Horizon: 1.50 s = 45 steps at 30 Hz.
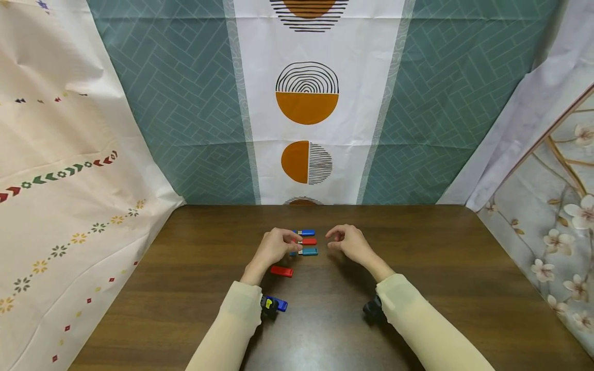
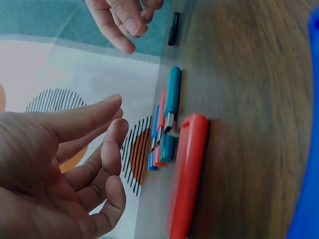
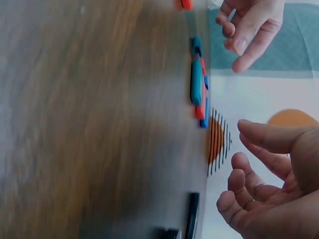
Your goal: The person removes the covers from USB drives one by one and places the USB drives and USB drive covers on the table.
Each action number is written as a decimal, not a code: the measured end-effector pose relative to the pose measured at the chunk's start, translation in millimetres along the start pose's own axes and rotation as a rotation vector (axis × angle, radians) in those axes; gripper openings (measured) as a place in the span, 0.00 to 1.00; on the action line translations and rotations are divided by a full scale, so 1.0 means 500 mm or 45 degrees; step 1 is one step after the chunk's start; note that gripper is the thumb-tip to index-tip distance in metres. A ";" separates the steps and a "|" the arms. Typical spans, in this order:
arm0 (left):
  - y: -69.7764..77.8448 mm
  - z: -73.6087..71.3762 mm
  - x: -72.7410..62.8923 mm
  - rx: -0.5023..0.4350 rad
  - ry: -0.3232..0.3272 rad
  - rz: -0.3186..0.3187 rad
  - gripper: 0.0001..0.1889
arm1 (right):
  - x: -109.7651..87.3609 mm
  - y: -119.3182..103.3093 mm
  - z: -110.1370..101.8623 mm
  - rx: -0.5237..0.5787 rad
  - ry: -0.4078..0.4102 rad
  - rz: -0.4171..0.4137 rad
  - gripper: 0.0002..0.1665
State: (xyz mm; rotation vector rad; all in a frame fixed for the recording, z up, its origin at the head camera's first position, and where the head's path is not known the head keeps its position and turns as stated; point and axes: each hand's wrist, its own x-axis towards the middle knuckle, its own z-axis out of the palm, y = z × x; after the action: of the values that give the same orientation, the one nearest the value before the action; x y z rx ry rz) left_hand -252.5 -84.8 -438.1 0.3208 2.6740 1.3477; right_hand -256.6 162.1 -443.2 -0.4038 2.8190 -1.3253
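Three uncapped USB flash drives lie in a row on the table: a blue drive (image 1: 307, 233), a red drive (image 1: 309, 241) and a teal drive (image 1: 310, 252). Each has its metal plug facing left, beside a matching cap; the teal cap (image 2: 168, 148) shows best in the left wrist view. My left hand (image 1: 276, 245) hovers over the caps in the head view, partly hiding them. To the right of the row, my right hand (image 1: 350, 243) is held above the table. Fingers of both hands bend loosely, with nothing between them.
Nearer me lie another red flash drive (image 1: 281, 271) and a blue one (image 1: 281, 304), the latter partly behind the left wrist camera (image 1: 269, 306). Black objects (image 3: 192, 215) sit on the right side. A patterned cloth (image 1: 306, 170) hangs behind the brown table (image 1: 209, 319).
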 end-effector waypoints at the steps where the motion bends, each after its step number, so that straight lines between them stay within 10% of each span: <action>1: 0.002 0.001 0.001 0.003 0.000 0.001 0.10 | -0.001 0.004 -0.004 -0.003 0.004 -0.009 0.12; 45: 0.091 0.086 0.051 0.022 -0.064 0.207 0.14 | 0.036 0.112 -0.090 -0.232 -0.125 0.106 0.16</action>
State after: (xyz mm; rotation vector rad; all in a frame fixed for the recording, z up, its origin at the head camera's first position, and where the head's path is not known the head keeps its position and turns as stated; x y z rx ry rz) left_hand -262.3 -18.9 -427.4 0.5775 2.6693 1.3395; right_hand -292.0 226.3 -454.6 -0.3387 2.8493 -1.0097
